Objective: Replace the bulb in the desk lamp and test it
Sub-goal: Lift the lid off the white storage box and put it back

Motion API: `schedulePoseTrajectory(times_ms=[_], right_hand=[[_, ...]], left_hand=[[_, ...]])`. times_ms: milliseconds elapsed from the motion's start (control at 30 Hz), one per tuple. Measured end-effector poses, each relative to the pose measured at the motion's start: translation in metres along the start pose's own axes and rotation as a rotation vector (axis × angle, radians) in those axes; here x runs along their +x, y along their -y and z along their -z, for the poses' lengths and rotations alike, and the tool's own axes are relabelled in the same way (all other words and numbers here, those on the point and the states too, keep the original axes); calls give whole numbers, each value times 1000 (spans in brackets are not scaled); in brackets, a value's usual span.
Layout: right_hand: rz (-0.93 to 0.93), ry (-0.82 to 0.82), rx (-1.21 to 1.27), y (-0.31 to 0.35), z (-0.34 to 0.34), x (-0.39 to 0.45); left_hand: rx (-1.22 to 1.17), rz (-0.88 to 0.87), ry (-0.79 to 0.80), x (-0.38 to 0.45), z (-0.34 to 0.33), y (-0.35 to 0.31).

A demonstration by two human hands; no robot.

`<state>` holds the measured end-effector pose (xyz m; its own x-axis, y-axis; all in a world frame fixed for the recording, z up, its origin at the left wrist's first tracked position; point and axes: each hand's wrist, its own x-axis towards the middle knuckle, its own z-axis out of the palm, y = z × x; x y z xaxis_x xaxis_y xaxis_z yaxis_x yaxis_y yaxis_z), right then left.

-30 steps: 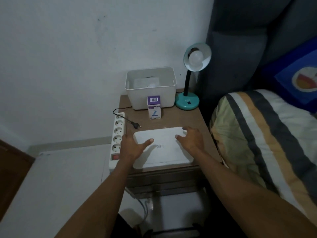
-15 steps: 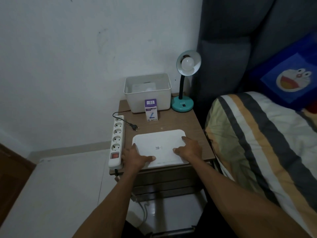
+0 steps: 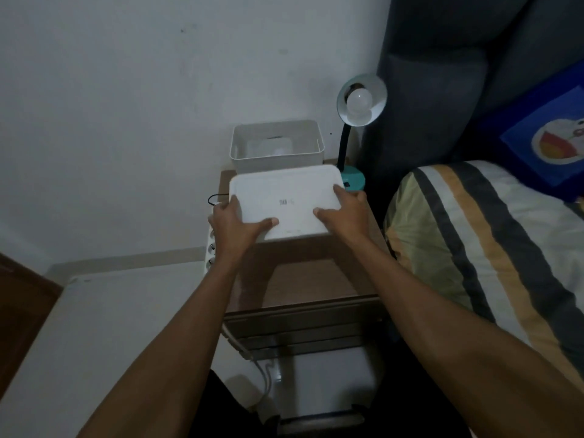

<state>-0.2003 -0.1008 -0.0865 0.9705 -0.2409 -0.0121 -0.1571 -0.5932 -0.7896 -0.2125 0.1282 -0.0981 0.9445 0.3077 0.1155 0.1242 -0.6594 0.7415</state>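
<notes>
Step in hand: both hands held the white lid [image 3: 286, 202] above the bedside table [image 3: 316, 279], just near of the white bin [image 3: 278, 145]; I judged this as closing the bin, a tidying step around the bulb change.
Left hand [image 3: 234, 227]: it grasped the lid's near-left edge, thumb on top.
Right hand [image 3: 346, 213]: it grasped the lid's near-right edge, fingers curled over the side.
Next move: the lid needed to go farther and settle level on the bin's rim.
Desk lamp [image 3: 357, 121]: it stood at the far right corner, its teal base just beyond the right hand.
Bulb [image 3: 359, 101]: it sat in the shade, seemingly unlit, though the dim view made this uncertain.
</notes>
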Motion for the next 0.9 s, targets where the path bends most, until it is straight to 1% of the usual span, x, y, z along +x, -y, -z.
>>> schedulePoseTrajectory(times_ms=[133,200,367,500,633,833,900], right_hand=[[40,-24,26,38,3,46],[47,-46,22,55,0,70],[55,-43,4,81,-18,132],[50,-55,-89,88,-32,171],[11,-27,-130,86,-42,197],[-10,7,-175,82,-57,218],[-10,24,-199,81,-57,223]], left_hand=[[-31,-49,-48,56,13,-20],[-45,-54,-46,83,16,-30],[-65,-46,-30,141,14,-43],[-76,-38,5,175,4,-48],[-79,-29,34,200,-7,-45],[-26,4,49,222,-20,-40],[-48,-23,48,225,-25,-38]])
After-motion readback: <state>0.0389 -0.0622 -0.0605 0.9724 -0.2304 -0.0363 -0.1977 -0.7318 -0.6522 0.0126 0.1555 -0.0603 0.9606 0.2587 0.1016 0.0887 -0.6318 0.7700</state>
